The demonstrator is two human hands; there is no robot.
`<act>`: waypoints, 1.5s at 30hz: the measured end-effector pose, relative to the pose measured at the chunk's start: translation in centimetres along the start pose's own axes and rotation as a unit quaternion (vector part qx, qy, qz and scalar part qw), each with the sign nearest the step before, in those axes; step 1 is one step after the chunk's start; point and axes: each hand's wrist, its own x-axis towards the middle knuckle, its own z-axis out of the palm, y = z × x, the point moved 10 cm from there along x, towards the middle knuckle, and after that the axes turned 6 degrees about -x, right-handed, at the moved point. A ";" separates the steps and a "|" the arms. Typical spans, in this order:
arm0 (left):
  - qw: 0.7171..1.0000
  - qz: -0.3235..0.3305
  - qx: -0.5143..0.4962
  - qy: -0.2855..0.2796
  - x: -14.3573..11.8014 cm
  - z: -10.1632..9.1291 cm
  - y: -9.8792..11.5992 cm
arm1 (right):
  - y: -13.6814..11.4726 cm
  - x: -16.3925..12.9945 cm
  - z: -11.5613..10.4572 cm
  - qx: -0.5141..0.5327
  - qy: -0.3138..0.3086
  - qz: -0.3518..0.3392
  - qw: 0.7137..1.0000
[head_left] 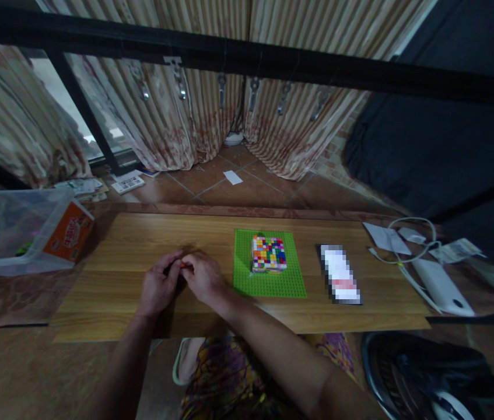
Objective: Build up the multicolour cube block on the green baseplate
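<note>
My left hand (159, 283) and my right hand (203, 279) meet above the left half of the wooden table, fingers bent and tips together. Pinched in my right fingertips is a small red piece (183, 265), mostly hidden, too small to tell its kind. My left hand is closed beside it, and I cannot make out what lies in its fingers. To the right of my hands a green baseplate (268, 287) lies flat. A block of many-coloured toy bricks (268, 254) stands on it, near its middle.
A phone (340, 274) lies right of the baseplate on the wooden table (119, 309). A clear plastic bin (10, 227) with an orange label stands at the left end. White cables (433, 233) and a white power bank-like box (443, 286) are at the right end.
</note>
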 end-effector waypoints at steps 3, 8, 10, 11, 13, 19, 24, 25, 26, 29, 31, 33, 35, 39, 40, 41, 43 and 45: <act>1.000 -0.009 -0.009 0.002 0.0 -0.1 -0.1 | 0.1 0.2 0.4 0.013 0.009 -0.005 1.000; 1.000 -0.006 -0.008 0.001 -0.1 -0.2 0.2 | -0.3 0.1 -0.4 0.011 0.019 -0.026 0.999; 1.000 -0.005 -0.003 0.001 -0.1 -0.2 0.3 | -0.6 -0.3 -1.5 0.023 0.031 -0.023 0.999; 1.000 -0.006 0.001 0.001 -0.1 -0.2 0.3 | -0.7 -0.6 -2.1 0.036 0.038 -0.017 0.998; 1.000 -0.009 0.008 0.005 -0.1 -0.2 0.1 | -0.9 -1.6 -3.7 0.082 0.056 -0.004 0.995; 1.000 -0.024 -0.003 0.000 -0.2 0.0 -0.3 | 0.5 -5.6 -9.2 0.315 0.115 0.060 0.940; 0.999 -0.032 -0.003 0.002 -0.2 0.0 -0.4 | 5.4 -7.9 -12.8 0.476 0.163 0.148 0.851; 0.999 -0.031 -0.001 0.004 -0.1 -0.1 -0.4 | 6.3 -8.1 -13.3 0.495 0.172 0.155 0.838; 1.000 -0.031 0.001 0.007 -0.1 -0.1 -0.5 | 7.0 -8.3 -13.7 0.507 0.180 0.161 0.828; 1.000 -0.026 0.003 0.014 -0.1 -0.2 -0.5 | 8.7 -8.6 -14.7 0.508 0.199 0.171 0.820; 1.000 -0.026 0.000 0.014 0.0 -0.2 -0.6 | 9.3 -8.7 -15.4 0.489 0.209 0.169 0.830; 1.000 -0.026 -0.002 0.011 0.0 -0.2 -0.6 | 10.1 -8.8 -16.2 0.445 0.218 0.170 0.852; 1.000 -0.027 -0.001 0.012 0.0 -0.2 -0.6 | 11.0 -8.9 -17.1 0.374 0.220 0.181 0.883; 0.999 -0.028 -0.001 0.017 -0.1 -0.2 -0.7 | 12.5 -7.8 -19.4 0.180 0.217 0.175 0.943; 0.999 -0.028 -0.003 0.017 -0.1 -0.1 -0.7 | 12.4 -7.2 -19.8 0.129 0.209 0.158 0.956; 0.999 -0.030 -0.005 0.017 -0.1 -0.1 -0.6 | 12.1 -6.5 -20.1 0.080 0.196 0.139 0.968; 0.999 -0.036 -0.009 0.020 -0.1 -0.2 -0.6 | 11.5 -5.2 -20.0 0.000 0.159 0.104 0.982; 0.999 -0.041 -0.012 0.022 -0.2 -0.3 -0.4 | 10.9 -4.0 -19.4 -0.054 0.121 0.074 0.988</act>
